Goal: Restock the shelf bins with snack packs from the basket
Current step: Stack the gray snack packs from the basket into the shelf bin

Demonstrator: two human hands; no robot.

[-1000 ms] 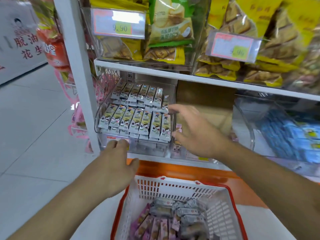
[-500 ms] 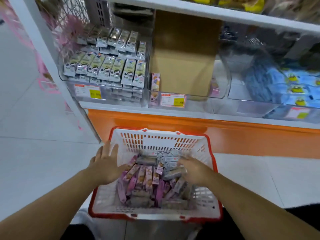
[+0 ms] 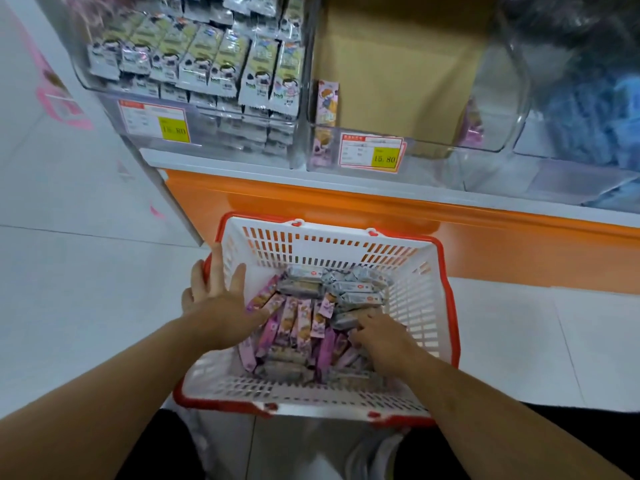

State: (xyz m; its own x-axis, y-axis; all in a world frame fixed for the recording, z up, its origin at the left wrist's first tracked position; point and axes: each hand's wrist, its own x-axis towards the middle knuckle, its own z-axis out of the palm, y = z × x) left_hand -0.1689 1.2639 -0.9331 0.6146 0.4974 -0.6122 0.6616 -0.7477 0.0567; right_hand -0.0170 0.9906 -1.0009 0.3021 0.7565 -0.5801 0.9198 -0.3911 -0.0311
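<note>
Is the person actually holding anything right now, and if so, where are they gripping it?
Nothing clearly. The left hand lies spread open at the basket wall; the right hand is fingers-down among the snack packs, grip hidden.

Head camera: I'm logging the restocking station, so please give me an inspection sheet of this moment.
Surface: pale tiled floor, with the basket on it below the shelf.
Job's things: purple snack packs and grey packs piled in the basket; left bin full; middle bin almost bare, holding a cardboard sheet.
Clutter: nothing seen.
Grippers: left hand open at the basket's left wall; right hand down among the packs, grip unclear.
Cables: nothing seen.
Surroundings: orange shelf base, price tags.
</note>
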